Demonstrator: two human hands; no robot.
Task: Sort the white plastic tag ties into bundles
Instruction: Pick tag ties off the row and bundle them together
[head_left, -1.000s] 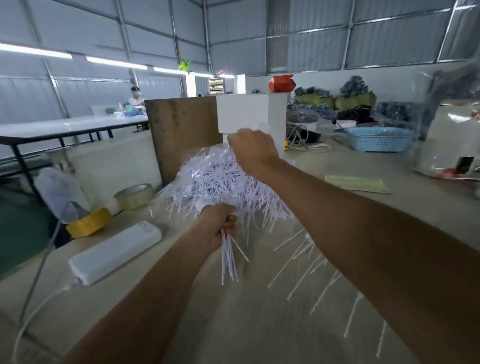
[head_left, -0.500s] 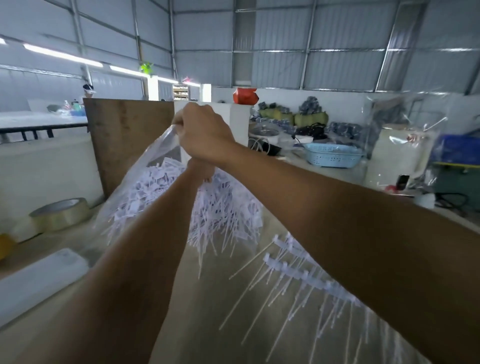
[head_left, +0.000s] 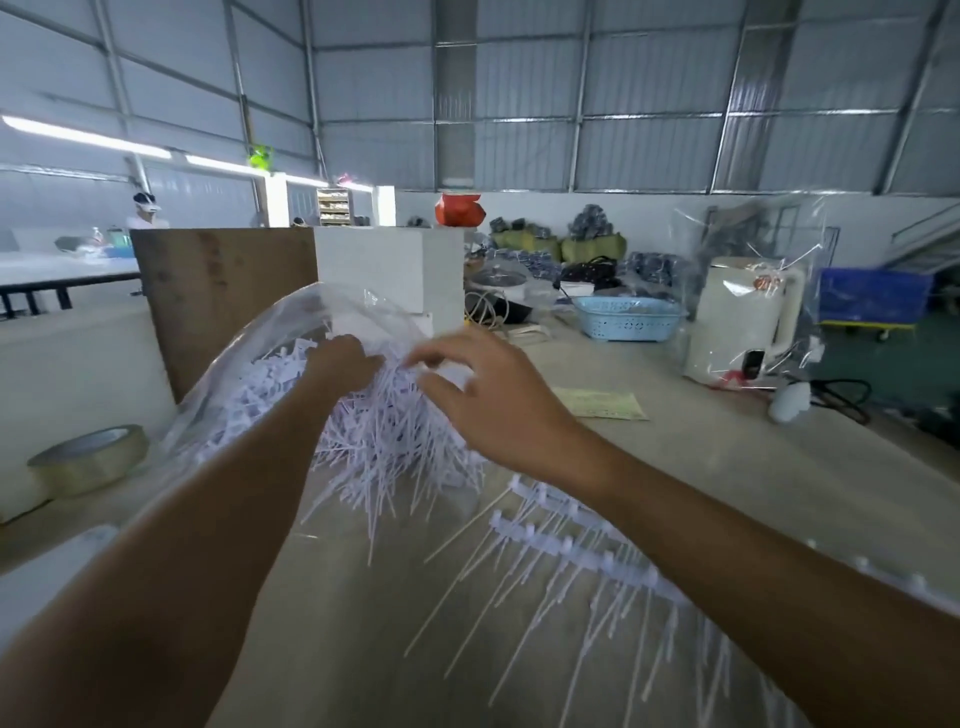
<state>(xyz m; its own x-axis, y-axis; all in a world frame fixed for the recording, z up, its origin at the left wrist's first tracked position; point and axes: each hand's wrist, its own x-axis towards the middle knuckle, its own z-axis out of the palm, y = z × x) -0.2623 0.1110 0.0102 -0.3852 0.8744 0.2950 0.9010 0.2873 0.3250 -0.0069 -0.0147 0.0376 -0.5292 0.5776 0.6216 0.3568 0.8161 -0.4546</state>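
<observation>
Tag ties: a tangled white heap of tag ties (head_left: 384, 441) lies on the table (head_left: 727, 467), half inside a clear plastic bag (head_left: 270, 358) whose mouth arches over it.
Tape roll: a roll of clear tape (head_left: 88, 460) sits at the far left of the table, apart from the heap.
Left hand: the left hand (head_left: 340, 364) reaches into the bag and is buried in the top of the heap; its fingers are curled into the ties, gripping a clump.
Right hand: the right hand (head_left: 488, 400) hovers just right of the heap's top, fingers spread and loosely bent, holding nothing; the fingertips are near the ties, though contact cannot be told.
Tie strips: rows of ties still joined on strips (head_left: 566, 551) lie fanned out on the table under the right forearm, which hides part of them.
Change: half a second ago the right hand was clenched on the bag's edge and held it lifted; now it has let go and the bag has sunk around the heap.
Behind: a brown board (head_left: 223, 291) and a white box (head_left: 389, 270) stand behind the bag.
Right side: a blue basket (head_left: 628, 318), a yellow-green paper (head_left: 602, 404) and a white kettle (head_left: 737, 322) in plastic wrap sit further right.
</observation>
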